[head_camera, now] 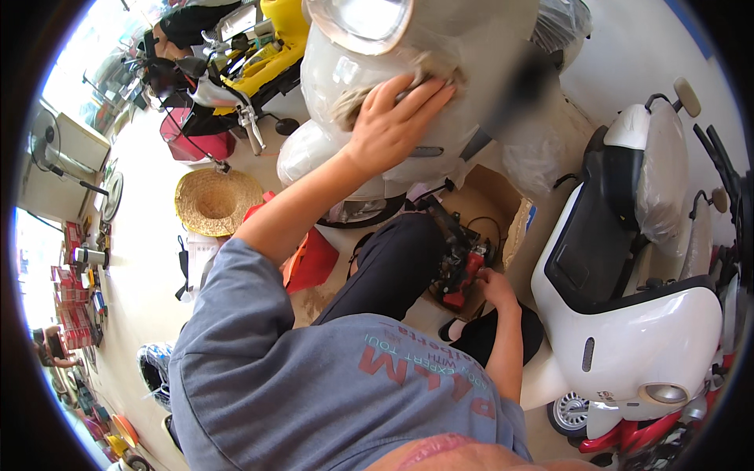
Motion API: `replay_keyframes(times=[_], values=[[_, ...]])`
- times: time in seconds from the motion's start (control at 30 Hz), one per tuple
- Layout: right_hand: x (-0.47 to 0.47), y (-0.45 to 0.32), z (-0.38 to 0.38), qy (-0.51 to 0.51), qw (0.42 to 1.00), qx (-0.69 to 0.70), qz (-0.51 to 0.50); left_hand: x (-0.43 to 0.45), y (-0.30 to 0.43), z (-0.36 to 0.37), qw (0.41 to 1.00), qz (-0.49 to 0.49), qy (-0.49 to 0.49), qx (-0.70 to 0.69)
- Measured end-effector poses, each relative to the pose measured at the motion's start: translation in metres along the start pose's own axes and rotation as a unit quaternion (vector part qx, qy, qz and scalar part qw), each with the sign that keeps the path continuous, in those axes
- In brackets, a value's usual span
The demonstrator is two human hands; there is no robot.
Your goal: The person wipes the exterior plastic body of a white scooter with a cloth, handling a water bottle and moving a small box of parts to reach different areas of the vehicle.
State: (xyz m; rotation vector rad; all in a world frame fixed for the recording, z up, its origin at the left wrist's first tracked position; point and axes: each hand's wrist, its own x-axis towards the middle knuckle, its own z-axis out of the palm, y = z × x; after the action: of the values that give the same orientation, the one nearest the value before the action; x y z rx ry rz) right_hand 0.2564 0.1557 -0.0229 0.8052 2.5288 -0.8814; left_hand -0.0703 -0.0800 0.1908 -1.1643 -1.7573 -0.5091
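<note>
My left hand (400,120) presses a bunched beige cloth (353,106) against the plastic-wrapped, light-coloured front of a scooter (424,70), below its round headlight (368,20). The fingers curl over the cloth, which sticks out on both sides of them. Lower down, my right hand (496,288) is at the near edge of an open cardboard box (495,194). Its fingertips touch or sit just beside a red part (473,265) among dark parts and cables; whether they grip it cannot be seen. The scooter's front wheel (377,215) is beside the box.
A white scooter (636,335) stands close on the right. To the left are a straw hat (218,203), a red bag-like item (312,259), a pink bin (194,135) and a yellow scooter (277,53). Stacked boxes (73,318) lie further left; other people are partly visible beyond.
</note>
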Motion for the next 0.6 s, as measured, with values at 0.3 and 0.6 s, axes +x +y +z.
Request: replay_keyframes(times=[0.3, 0.6], values=[[-0.014, 0.006, -0.008, 0.007, 1.0, 0.01, 0.011, -0.015, 0.002, -0.002, 0.999, -0.034, -0.008, 0.002], [-0.016, -0.004, -0.01, 0.021, 0.999, 0.037, 0.005, -0.06, 0.013, 0.0, 0.999, -0.011, -0.046, 0.007]])
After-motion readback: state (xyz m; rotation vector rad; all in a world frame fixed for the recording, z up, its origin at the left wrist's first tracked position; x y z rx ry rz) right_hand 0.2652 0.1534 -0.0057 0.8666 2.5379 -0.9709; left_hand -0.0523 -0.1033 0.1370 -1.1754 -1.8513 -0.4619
